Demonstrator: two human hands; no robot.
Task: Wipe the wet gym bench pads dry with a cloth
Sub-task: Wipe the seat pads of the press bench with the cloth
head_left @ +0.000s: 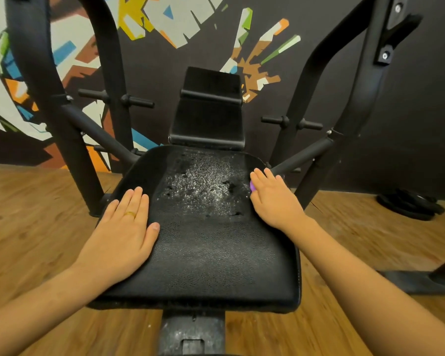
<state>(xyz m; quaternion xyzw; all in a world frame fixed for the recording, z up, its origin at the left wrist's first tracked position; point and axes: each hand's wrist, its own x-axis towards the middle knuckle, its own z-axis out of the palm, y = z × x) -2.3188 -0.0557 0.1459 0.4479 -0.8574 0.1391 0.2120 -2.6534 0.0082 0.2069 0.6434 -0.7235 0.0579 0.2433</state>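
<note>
The left hand [125, 227] lies flat, fingers straight, near left on the seat pad [211, 253]; water [203, 186] beads its middle. The right hand [275, 199], fingers extended, presses a purple cloth [252, 186] at the right edge.

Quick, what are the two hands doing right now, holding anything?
Left hand: open, flat on the black textured seat pad, holding nothing.
Right hand: open, fingers straight, pressing a mostly hidden purple cloth on the pad.

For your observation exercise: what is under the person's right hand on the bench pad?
A purple cloth peeks out beneath the right hand, on the bench pad. The hand covers most of it, so its size is hidden.
</note>
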